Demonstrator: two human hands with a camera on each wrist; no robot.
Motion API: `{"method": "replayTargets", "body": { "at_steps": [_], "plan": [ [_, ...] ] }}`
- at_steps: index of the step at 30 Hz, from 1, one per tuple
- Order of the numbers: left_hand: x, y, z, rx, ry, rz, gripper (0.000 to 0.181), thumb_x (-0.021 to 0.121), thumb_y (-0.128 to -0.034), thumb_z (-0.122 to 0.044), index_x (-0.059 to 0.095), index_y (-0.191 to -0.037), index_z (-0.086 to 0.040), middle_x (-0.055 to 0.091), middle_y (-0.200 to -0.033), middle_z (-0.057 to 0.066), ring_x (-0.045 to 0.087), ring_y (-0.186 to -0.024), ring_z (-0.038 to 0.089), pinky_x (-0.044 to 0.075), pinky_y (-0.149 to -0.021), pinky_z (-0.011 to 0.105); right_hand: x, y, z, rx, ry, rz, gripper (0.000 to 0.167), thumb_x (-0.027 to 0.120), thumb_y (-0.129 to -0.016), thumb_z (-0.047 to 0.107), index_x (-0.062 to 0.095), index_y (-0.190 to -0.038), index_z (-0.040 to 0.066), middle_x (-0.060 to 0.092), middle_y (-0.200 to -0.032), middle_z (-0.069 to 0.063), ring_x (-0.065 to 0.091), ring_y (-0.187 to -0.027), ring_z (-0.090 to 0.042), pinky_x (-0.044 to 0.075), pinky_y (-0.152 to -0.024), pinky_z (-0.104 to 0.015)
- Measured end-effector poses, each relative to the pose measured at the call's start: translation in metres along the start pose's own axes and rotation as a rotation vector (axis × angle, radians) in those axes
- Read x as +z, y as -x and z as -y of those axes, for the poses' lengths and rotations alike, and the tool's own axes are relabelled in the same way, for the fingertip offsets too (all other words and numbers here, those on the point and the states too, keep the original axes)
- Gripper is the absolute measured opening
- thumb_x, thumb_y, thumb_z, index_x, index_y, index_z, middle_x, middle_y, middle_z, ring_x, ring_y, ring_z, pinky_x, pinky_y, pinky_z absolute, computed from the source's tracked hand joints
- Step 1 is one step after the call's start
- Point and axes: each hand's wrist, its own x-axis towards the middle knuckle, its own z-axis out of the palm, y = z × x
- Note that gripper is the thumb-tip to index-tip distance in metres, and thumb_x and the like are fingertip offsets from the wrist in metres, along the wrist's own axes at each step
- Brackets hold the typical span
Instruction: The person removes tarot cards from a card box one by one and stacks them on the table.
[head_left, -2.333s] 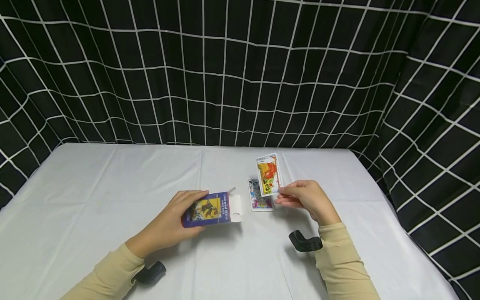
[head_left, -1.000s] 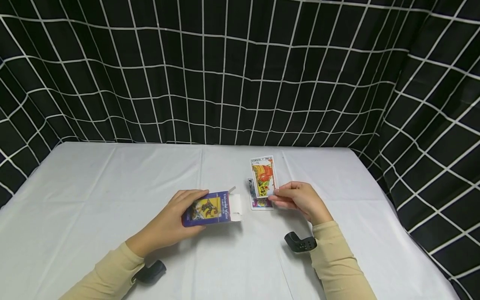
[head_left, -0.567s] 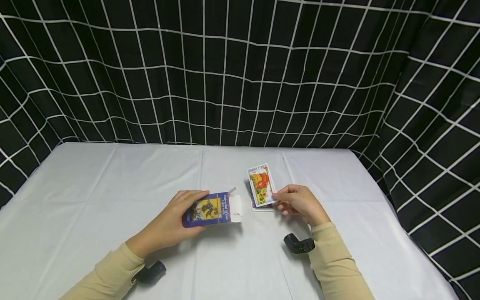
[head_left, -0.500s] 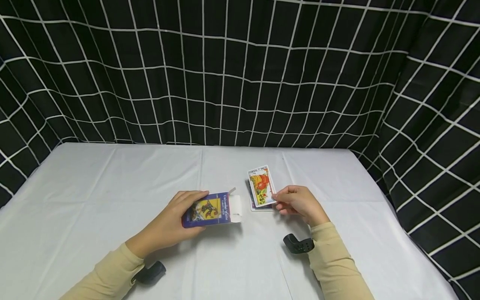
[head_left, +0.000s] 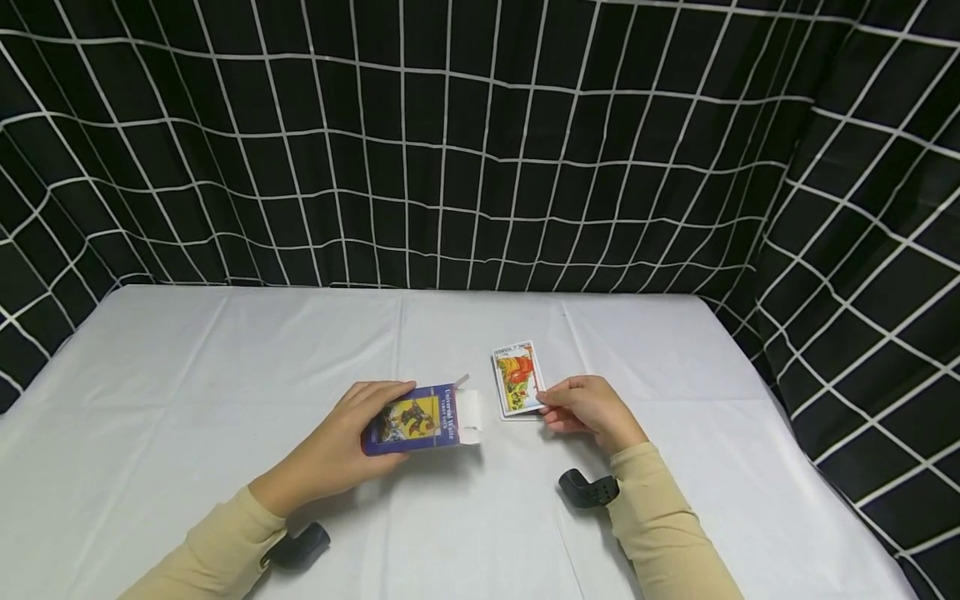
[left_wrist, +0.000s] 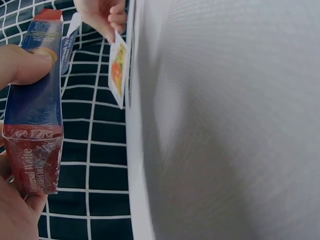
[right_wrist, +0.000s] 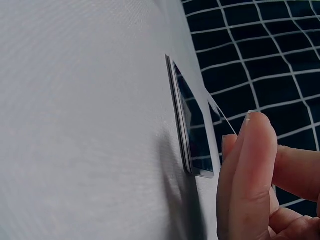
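My left hand [head_left: 330, 446] grips a purple-blue tarot card box [head_left: 412, 419] by its long sides. The box's white end flap stands out to the right, and its red end [left_wrist: 35, 165] shows in the left wrist view. Between thumb and fingers, my right hand [head_left: 592, 410] pinches a tarot card [head_left: 517, 377] with an orange and yellow picture by its near right corner. Beneath that card is a thin stack of cards [right_wrist: 181, 125] on the table, mostly covered in the head view. In the right wrist view the held card tilts up, its near side apart from the stack.
A white cloth covers the table [head_left: 247, 367]. Black curtain [head_left: 420, 167] with a white grid hangs behind it and at both sides. Dark wrist devices [head_left: 587, 489] stick out from both beige sleeves.
My right hand has come left and toward me, bringing the pinched card lower and more squarely over the stack. The left hand and box stay nearly in place.
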Motion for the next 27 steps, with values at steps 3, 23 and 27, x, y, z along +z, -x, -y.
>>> {"method": "replayTargets", "body": {
  "at_steps": [3, 23, 27],
  "plan": [
    [-0.0002, -0.0001, -0.0003, -0.001, 0.006, 0.004, 0.078, 0.084, -0.0749, -0.014, 0.049, -0.145, -0.009, 0.056, -0.14, 0.009, 0.049, -0.128, 0.026, 0.043, -0.108, 0.05, 0.0007, -0.0004, -0.0005, 0.008, -0.003, -0.001, 0.022, 0.063, -0.093, 0.004, 0.059, -0.107, -0.013, 0.067, -0.066, 0.001, 0.061, -0.053, -0.001, 0.055, -0.055, -0.017],
    [-0.0007, -0.0001, -0.0008, -0.002, 0.005, -0.003, 0.074, 0.083, -0.0769, -0.012, 0.05, -0.144, -0.009, 0.057, -0.14, 0.008, 0.049, -0.126, 0.026, 0.045, -0.104, 0.048, 0.0067, -0.0007, -0.0049, 0.031, 0.259, -0.092, 0.022, 0.068, -0.09, 0.017, 0.055, -0.077, 0.005, 0.054, -0.055, 0.004, 0.051, -0.044, -0.003, 0.045, -0.044, -0.017],
    [0.0, -0.0002, -0.001, 0.007, 0.004, -0.014, 0.074, 0.083, -0.0762, -0.012, 0.051, -0.143, -0.008, 0.057, -0.14, 0.008, 0.05, -0.125, 0.025, 0.045, -0.104, 0.047, 0.0077, -0.0009, -0.0052, 0.038, 0.306, -0.118, 0.024, 0.068, -0.09, 0.017, 0.055, -0.073, 0.005, 0.052, -0.055, 0.003, 0.049, -0.044, -0.004, 0.045, -0.044, -0.017]
  ]
}}
